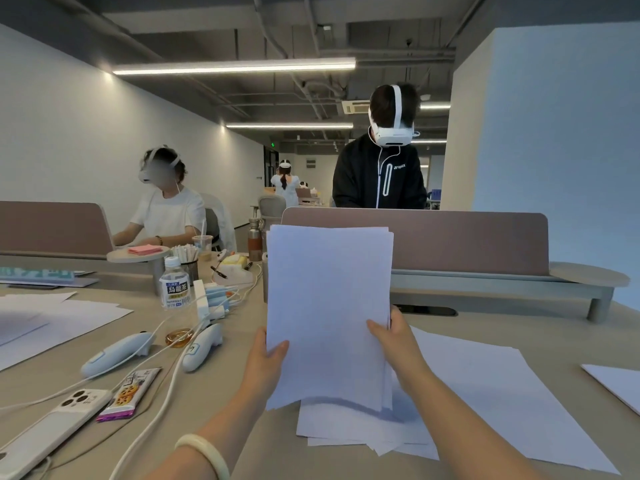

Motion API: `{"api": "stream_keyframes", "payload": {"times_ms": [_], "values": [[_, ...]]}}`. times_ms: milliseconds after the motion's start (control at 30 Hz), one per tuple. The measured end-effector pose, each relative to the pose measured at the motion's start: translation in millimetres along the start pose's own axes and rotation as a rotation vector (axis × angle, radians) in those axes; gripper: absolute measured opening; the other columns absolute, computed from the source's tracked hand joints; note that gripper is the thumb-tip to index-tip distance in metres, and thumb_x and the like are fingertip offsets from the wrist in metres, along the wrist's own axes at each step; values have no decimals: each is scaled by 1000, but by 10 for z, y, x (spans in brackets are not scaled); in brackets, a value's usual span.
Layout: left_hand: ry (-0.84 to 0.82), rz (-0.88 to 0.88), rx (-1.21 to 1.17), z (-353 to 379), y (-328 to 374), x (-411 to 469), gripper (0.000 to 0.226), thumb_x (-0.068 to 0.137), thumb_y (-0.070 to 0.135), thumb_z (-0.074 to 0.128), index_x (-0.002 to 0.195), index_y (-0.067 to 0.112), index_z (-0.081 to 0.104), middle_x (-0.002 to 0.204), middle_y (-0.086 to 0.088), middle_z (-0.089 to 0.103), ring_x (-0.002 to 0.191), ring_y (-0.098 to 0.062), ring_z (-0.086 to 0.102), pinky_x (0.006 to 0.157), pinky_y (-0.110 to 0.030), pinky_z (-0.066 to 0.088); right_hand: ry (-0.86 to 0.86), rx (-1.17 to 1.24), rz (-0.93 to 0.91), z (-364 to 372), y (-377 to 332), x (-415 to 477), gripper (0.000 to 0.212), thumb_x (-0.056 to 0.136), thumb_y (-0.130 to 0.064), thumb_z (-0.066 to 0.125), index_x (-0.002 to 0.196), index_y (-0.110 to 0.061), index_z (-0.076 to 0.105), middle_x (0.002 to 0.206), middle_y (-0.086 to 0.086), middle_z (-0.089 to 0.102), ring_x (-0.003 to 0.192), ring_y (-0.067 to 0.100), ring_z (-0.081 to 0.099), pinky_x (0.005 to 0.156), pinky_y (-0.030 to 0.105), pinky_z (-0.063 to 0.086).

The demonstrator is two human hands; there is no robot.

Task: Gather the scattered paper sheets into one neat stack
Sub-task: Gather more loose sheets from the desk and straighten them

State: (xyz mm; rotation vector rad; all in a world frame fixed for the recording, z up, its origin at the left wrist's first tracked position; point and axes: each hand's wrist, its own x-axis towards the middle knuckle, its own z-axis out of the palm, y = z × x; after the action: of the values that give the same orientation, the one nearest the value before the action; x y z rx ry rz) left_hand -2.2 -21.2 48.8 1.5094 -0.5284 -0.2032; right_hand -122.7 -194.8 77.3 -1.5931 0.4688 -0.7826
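I hold a bundle of white paper sheets [329, 306] upright in front of me, its lower edge down near the desk. My left hand [265, 362] grips its left edge, thumb on the front. My right hand [394, 344] grips its right edge, thumb on the front and fingers behind. Its top edges are slightly uneven. Under the bundle lie more loose sheets [346, 431] fanned on the desk. A large sheet [502, 393] lies flat to the right, and another sheet's corner [616, 382] shows at the far right. Further sheets [59, 323] lie at the far left.
To the left lie two light-blue controllers [117, 353], a phone [52, 431], a snack wrapper [133, 393], white cables, a tea bottle [175, 289] and an amber ring [178, 337]. A desk divider [450, 237] stands behind the bundle. Other people with headsets are beyond it.
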Motion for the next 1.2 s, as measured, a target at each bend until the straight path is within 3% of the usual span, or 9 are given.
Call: {"api": "stream_keyframes", "payload": {"times_ms": [167,300,433,567,767,900,1033,1100,1200], "values": [[-28,-10,30,-8,-92,-61,40,93,12,54,128,23,38,118,0,56,108,-19,55,83,-30,43,2,-4,43,21,188,-65,44,86,-7,62,125,-14,43,114,5,60,100,20,60,78,29,48],[-7,-12,27,36,-65,-80,33,97,11,43,128,22,42,111,5,56,94,-12,56,73,-24,43,-9,-49,45,62,282,-126,31,93,-7,49,122,-16,49,111,2,62,92,14,60,70,20,46],[0,8,20,71,-11,-48,34,97,10,44,129,19,38,113,4,53,101,-17,53,77,-28,42,8,15,30,66,134,-81,26,92,-9,51,115,-21,46,100,-2,61,88,13,60,64,21,45],[-28,-15,-7,67,-101,-133,37,96,9,46,128,20,33,118,1,51,110,-20,52,84,-31,40,26,-24,69,60,255,-116,40,86,-8,59,122,-16,43,103,1,60,90,14,60,69,25,47],[10,-4,69,89,-161,-80,35,99,6,35,130,22,39,128,-4,51,111,-18,49,89,-27,35,64,-14,90,103,347,-137,28,91,-15,51,119,-18,50,108,1,62,97,19,60,70,27,47],[-23,-15,81,105,-156,-86,37,98,4,33,132,20,35,121,-1,52,106,-18,49,88,-26,35,53,-35,103,99,341,-125,27,91,-14,54,115,-21,44,99,-4,57,92,17,56,75,29,42],[-37,-27,81,118,-271,-197,37,98,-1,29,125,24,34,113,6,49,108,-13,44,79,-19,37,35,-185,169,114,615,-223,34,90,-5,48,123,-11,44,110,4,58,96,21,53,67,24,40],[-15,-14,98,115,-261,-170,30,98,-1,29,114,23,35,104,7,50,107,-16,46,70,-19,37,44,-230,164,112,637,-211,34,91,-3,43,124,-10,46,114,6,58,97,21,52,72,26,39],[2,10,111,114,-231,-127,30,98,0,30,116,23,36,104,6,50,103,-15,46,74,-22,36,55,-237,145,100,560,-158,33,92,-3,40,124,-11,44,110,5,55,97,20,50,80,26,36]]}}
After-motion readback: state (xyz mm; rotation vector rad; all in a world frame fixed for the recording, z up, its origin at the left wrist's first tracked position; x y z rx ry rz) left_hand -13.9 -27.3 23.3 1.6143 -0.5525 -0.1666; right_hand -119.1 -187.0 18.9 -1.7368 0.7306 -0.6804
